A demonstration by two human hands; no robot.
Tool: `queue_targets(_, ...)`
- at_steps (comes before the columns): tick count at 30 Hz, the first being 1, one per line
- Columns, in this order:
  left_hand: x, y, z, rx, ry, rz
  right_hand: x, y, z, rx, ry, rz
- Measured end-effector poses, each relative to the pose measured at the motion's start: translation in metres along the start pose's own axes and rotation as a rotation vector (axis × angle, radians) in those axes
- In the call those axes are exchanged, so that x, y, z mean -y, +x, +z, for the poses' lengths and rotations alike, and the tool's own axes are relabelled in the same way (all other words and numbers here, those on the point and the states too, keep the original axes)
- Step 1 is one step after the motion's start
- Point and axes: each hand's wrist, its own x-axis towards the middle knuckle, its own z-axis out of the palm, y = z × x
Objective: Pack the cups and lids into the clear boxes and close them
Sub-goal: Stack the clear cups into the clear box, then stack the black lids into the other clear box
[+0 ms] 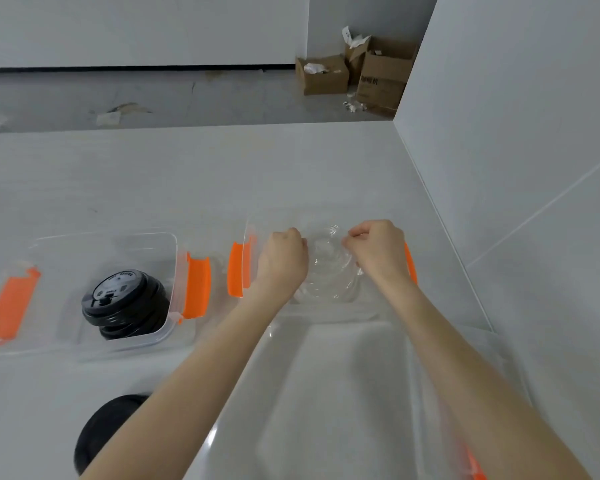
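I see both hands curled over the stack of clear ribbed plastic cups (328,268), left hand (284,259) and right hand (378,252) each in a pinching grip on its rim, inside the clear orange-latched box (326,216). Left of the grip, black round lids (125,301) sit stacked in a second clear box (146,237) on the white surface (187,174).

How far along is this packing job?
Done: the black lids sit stacked in the left box. In hand: both the left hand and right hand hold clear cups in the right box. Left: closing both boxes; neither looks covered.
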Motion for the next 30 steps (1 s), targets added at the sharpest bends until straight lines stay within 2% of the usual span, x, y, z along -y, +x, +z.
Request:
queue_targets(6, 0.001, 0.000, 0.001, -0.031, -0.040, 0.000, -0.003, -0.005, 0.005, -0.007, -0.243, -0.087)
queue_targets(18, 0.006, -0.007, -0.009, -0.019, -0.102, 0.013, -0.002, -0.009, 0.005, 0.026, -0.187, -0.050)
queue_targets(22, 0.008, -0.024, -0.036, -0.033, -0.268, 0.055, 0.004, -0.017, -0.005, 0.002, -0.174, -0.058)
queue_targets(25, 0.022, -0.053, -0.063, -0.111, -0.489, 0.092, 0.014, -0.030, -0.010, -0.056, -0.081, -0.104)
queue_targets(28, 0.051, -0.095, -0.085, -0.205, -0.694, 0.067, 0.029, -0.059, -0.009, -0.121, 0.096, -0.239)
queue_targets(30, 0.076, -0.125, -0.095, -0.252, -0.756, 0.024, 0.039, -0.086, -0.001, -0.086, 0.212, -0.331)
